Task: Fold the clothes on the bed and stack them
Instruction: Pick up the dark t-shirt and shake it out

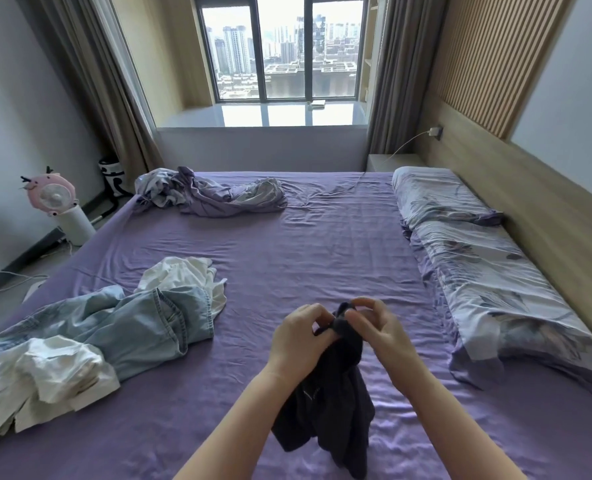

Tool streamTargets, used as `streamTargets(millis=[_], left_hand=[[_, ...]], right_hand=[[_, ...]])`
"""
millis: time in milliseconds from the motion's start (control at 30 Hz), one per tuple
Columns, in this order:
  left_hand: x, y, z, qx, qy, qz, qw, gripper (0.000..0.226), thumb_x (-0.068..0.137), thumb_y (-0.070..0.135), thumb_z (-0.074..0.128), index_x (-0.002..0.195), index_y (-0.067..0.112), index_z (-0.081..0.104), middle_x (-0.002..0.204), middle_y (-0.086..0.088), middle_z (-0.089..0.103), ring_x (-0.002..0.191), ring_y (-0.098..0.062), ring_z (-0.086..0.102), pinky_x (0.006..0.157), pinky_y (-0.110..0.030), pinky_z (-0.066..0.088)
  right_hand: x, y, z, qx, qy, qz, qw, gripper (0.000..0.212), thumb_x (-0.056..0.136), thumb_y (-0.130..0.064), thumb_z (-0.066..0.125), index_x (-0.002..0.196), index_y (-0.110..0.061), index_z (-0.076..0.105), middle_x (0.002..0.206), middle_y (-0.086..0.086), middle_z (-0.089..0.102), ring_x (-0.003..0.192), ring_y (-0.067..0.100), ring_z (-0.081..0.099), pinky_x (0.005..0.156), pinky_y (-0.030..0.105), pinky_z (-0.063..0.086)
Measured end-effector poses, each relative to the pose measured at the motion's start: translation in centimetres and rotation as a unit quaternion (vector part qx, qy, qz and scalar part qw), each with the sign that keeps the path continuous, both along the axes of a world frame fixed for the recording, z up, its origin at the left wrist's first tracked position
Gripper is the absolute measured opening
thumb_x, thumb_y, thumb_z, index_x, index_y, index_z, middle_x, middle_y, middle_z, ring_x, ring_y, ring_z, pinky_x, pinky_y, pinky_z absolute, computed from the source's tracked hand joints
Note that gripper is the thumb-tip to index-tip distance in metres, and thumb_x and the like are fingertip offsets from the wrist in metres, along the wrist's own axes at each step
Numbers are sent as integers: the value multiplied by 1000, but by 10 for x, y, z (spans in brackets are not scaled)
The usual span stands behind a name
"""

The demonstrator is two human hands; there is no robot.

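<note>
A dark navy garment (pixel 329 396) hangs bunched above the purple bed sheet (pixel 322 244), held up by its top edge. My left hand (pixel 298 337) grips that edge from the left, fingers curled into the cloth. My right hand (pixel 374 327) pinches the same edge from the right, close beside the left. On the bed's left side lies a crumpled pile: light blue jeans (pixel 128 323), a white garment (pixel 187 275) behind them, and another white garment (pixel 41 375) at the near left.
A rumpled lilac blanket (pixel 211 195) lies at the bed's far left corner. Two floral pillows (pixel 478 258) line the headboard on the right. A pink fan (pixel 50 195) stands on the floor at left. A charger cable (pixel 401 147) trails from the wall socket.
</note>
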State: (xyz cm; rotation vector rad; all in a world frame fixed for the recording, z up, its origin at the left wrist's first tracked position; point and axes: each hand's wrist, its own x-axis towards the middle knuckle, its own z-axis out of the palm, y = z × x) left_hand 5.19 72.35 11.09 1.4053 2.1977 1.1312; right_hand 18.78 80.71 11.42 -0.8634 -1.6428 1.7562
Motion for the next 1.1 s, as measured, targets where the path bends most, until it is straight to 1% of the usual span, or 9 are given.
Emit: streamTargets(millis=[100, 267, 433, 567, 700, 833, 967, 1033, 1100], left_hand=[[-7, 2, -1, 31, -18, 16, 999, 5, 81, 20, 68, 77, 21, 66, 81, 10, 58, 70, -7, 54, 69, -27, 44], [-12, 1, 3, 15, -31, 21, 999, 18, 83, 24, 63, 66, 28, 58, 79, 12, 54, 67, -2, 52, 68, -25, 43], [-22, 0, 10, 54, -178, 69, 980, 28, 86, 16, 55, 61, 16, 43, 54, 10, 37, 53, -6, 36, 58, -29, 33], [-38, -7, 22, 70, -252, 71, 962, 21, 95, 11, 50, 73, 10, 52, 65, 0, 45, 63, -10, 41, 58, -22, 36], [-33, -3, 23, 80, -261, 21, 962, 22, 96, 12, 51, 80, -2, 55, 70, -4, 46, 67, -14, 41, 63, -29, 35], [-35, -1, 23, 89, -242, 25, 966, 37, 96, 17, 52, 69, -7, 46, 65, -7, 37, 63, -17, 33, 60, -35, 28], [-49, -8, 20, 32, -165, 58, 984, 46, 96, 29, 51, 55, 18, 35, 50, 11, 32, 51, -12, 29, 56, -33, 23], [-55, -10, 18, 21, -169, 80, 982, 46, 96, 29, 52, 54, 20, 35, 50, 7, 36, 48, -10, 31, 56, -32, 25], [-61, -11, 17, 10, -174, 89, 981, 41, 94, 27, 56, 56, 16, 46, 54, 1, 43, 50, -11, 38, 59, -31, 31]], right_hand=[[1, -10, -11, 158, -124, 43, 979, 58, 81, -10, 69, 127, -29, 40, 99, -8, 62, 83, 7, 64, 70, 19, 49], [0, -7, -20, 325, -290, -68, 898, 27, 80, -17, 59, 105, -17, 49, 93, -5, 54, 89, 19, 55, 65, 30, 37], [6, 3, -32, 386, -422, -43, 819, 24, 80, -13, 53, 103, -18, 51, 105, -2, 49, 102, 21, 50, 64, 29, 33], [13, 5, -42, 350, -247, -36, 903, 26, 78, -1, 58, 94, -22, 60, 93, -9, 54, 81, 11, 61, 68, 29, 50], [-8, -24, -27, 299, -99, 114, 942, 39, 75, -7, 49, 107, -25, 61, 100, -9, 63, 91, 3, 61, 81, 18, 46], [-21, -41, -53, 472, -177, 134, 853, 24, 75, -21, 48, 98, -26, 51, 91, -5, 64, 99, 17, 57, 97, 31, 35], [-18, -34, -58, 620, -187, 36, 761, 8, 80, -29, 56, 78, -23, 61, 70, -12, 60, 97, 11, 54, 107, 40, 28], [-14, -25, -53, 625, -168, 5, 762, 13, 79, -33, 58, 76, -21, 61, 70, -11, 58, 94, 10, 54, 105, 40, 31], [-10, -17, -49, 577, -143, -13, 804, 20, 79, -37, 61, 74, -17, 60, 71, -9, 59, 90, 9, 54, 99, 31, 35]])
